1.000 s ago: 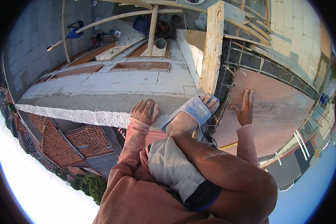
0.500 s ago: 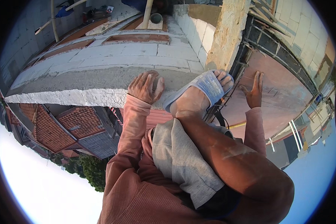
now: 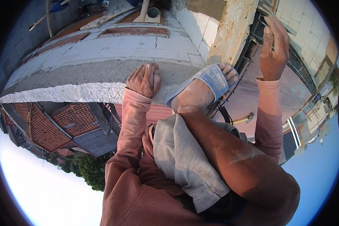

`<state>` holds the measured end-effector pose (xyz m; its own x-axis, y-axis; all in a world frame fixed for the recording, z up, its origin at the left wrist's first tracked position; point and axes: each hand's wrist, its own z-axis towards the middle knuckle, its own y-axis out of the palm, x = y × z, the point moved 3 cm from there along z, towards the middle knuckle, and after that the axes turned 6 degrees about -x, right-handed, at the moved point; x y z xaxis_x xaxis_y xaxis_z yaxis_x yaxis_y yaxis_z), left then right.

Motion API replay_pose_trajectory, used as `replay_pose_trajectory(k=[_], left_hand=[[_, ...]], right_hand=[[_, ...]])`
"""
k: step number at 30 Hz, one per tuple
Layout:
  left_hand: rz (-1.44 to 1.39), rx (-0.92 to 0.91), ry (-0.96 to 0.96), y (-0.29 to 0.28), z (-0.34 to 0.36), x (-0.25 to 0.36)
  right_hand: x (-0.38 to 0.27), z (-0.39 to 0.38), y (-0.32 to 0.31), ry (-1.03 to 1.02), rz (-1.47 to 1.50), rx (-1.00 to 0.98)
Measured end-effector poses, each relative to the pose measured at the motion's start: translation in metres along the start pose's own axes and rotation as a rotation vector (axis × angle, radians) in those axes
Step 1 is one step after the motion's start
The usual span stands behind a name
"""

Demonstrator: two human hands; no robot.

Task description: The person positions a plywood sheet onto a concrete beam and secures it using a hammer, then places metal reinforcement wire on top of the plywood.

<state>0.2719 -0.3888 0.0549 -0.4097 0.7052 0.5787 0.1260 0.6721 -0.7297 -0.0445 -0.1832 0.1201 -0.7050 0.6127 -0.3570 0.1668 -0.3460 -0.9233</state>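
Note:
My left hand [image 3: 145,80] rests on the mortar-topped wall [image 3: 83,73], its fingers bent and drawn together, with nothing visible in them. On the far right, my right hand [image 3: 274,51] is raised with its fingers stretched out, holding nothing. It is nearest to the dark metal bar frame [image 3: 299,71] beside the reddish-brown panel [image 3: 267,96]; whether it touches the bars I cannot tell. A hammer [image 3: 245,119] shows below that panel, its yellow handle partly hidden behind my leg. Between my hands, my foot in a blue slide sandal [image 3: 211,84] stands on the wall.
A rough concrete column [image 3: 233,32] rises just beyond my foot. Pale block walls [image 3: 139,42] with a brown frame [image 3: 133,31] and a round pipe opening [image 3: 153,12] lie farther off. Tiled roofs [image 3: 51,128] lie far below on the left, past the wall's edge.
My right hand has lifted off the panel and moved up and right toward the bars. My left hand's fingers have drawn together on the wall. More of the hammer now shows.

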Motion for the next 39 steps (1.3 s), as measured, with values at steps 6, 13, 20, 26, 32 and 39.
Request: replay_pose_trajectory(k=[6,13,20,26,32,39], left_hand=[[0.009,0.047,-0.002,-0.001,0.009,0.012],[0.062,0.063,0.006,-0.007,0.008,0.013],[0.039,0.111,0.013,-0.011,0.010,0.019],[0.012,0.126,0.034,-0.012,0.008,0.017],[0.027,0.052,-0.016,-0.017,0.014,0.024],[0.076,0.027,-0.015,-0.015,0.015,0.026]], right_hand=[[-0.020,-0.011,0.042,-0.210,-0.178,-0.127],[-0.030,-0.013,0.068,-0.104,-0.349,-0.248],[-0.037,-0.006,0.079,-0.060,-0.315,-0.181],[-0.037,-0.006,0.078,-0.018,-0.273,-0.174],[-0.038,-0.001,0.076,0.011,-0.231,-0.173],[-0.034,-0.003,0.077,0.033,-0.197,-0.181]])
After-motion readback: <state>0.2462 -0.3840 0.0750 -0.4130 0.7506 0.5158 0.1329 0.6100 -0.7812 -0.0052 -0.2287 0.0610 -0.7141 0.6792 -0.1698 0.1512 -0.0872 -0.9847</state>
